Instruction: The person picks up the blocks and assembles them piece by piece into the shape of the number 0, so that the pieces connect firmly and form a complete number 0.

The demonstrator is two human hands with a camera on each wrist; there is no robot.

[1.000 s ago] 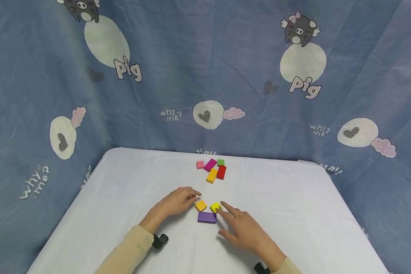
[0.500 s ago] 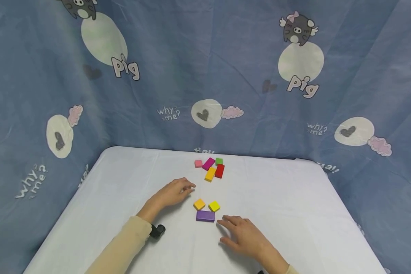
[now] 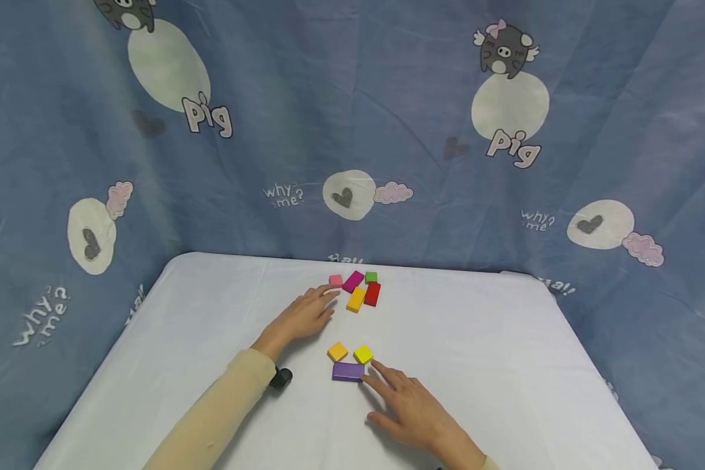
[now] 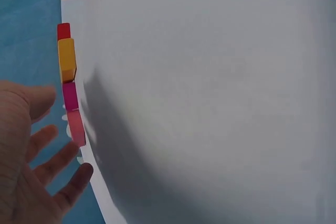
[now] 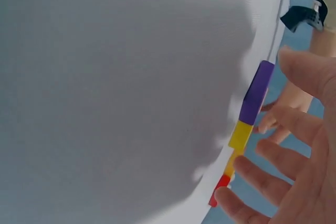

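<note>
My left hand (image 3: 305, 314) reaches toward the far group of blocks, fingers extended and holding nothing. Its fingertips are close to a pink block (image 3: 335, 280); whether they touch it I cannot tell. Beside that lie a magenta block (image 3: 353, 282), a yellow-orange block (image 3: 356, 299), a red block (image 3: 373, 294) and a green block (image 3: 371, 277). Nearer, an orange block (image 3: 337, 352) and a yellow block (image 3: 363, 354) sit just beyond a long purple block (image 3: 348, 372). My right hand (image 3: 410, 410) hovers with spread, relaxed fingers at the right end of the purple block, gripping nothing.
A white cloth covers the table (image 3: 476, 352). Behind it hangs a blue curtain (image 3: 270, 130) with pig prints. A black wrist camera (image 3: 281, 378) is strapped at the left sleeve (image 3: 223, 405).
My left hand has moved away from the orange block, forward to the far group. The right hand drew back from the yellow block and now hovers by the purple block. The blocks lie as before.
</note>
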